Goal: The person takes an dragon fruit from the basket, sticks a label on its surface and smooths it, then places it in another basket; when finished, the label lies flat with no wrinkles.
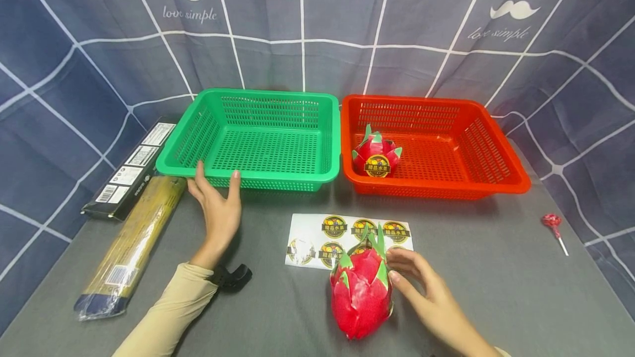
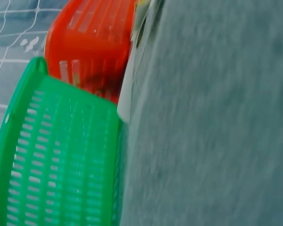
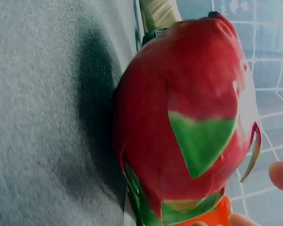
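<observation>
A red dragon fruit (image 1: 360,296) with green-tipped scales stands on the grey table and overlaps a white sheet of round stickers (image 1: 310,228). Beside its right side is my right hand (image 1: 434,296), thumb and fingers loosely bent and not closed round it. In the right wrist view, fingertips (image 3: 281,175) show apart from the dragon fruit (image 3: 184,89). My left hand (image 1: 218,216) is spread at the front rim of the green basket (image 1: 248,178); whether it touches the rim I cannot tell. The left wrist view shows the green basket (image 2: 61,155) but not the hand.
A red basket (image 1: 431,190) stands right of the green one, holding another dragon fruit (image 1: 377,150) with a round sticker. At left lie a black box (image 1: 136,164) and a long clear-wrapped yellow packet (image 1: 131,247). A lollipop (image 1: 553,225) lies far right. Curtain (image 1: 342,21) hangs behind.
</observation>
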`<state>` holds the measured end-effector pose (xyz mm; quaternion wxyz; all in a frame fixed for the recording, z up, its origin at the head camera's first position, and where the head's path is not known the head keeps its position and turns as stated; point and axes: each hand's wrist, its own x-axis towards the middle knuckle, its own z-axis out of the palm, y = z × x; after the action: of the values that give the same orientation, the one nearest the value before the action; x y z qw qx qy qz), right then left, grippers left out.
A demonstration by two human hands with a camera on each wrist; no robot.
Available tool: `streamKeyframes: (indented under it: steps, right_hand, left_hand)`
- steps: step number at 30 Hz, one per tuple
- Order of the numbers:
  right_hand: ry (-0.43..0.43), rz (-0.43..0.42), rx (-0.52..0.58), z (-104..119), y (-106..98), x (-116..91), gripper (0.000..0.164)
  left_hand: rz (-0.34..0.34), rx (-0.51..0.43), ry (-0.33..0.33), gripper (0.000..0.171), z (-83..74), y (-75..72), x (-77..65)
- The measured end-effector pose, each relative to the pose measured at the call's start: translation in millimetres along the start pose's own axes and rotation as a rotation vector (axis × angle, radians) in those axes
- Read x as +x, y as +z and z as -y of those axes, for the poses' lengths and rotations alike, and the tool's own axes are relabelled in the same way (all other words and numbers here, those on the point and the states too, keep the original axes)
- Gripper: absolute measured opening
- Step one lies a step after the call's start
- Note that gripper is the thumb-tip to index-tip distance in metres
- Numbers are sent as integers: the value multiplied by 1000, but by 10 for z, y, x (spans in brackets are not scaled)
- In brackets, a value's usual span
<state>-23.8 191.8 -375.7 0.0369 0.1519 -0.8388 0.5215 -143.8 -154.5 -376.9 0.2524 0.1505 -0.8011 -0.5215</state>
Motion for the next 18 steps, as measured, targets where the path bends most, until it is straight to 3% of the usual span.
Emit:
streamKeyframes:
  steps: [10, 14, 18]
  right_hand:
    - [150, 30, 148, -82, -211, 175, 22]
    - [179, 63, 155, -85, -272, 288, 25]
    - [155, 86, 168, -79, -294, 439, 28]
  left_hand:
    - [-54, -52, 122, 66, -108, 133, -246]
    - [12, -58, 177, 57, -150, 209, -380]
    - [132, -2, 253, 40, -172, 270, -527]
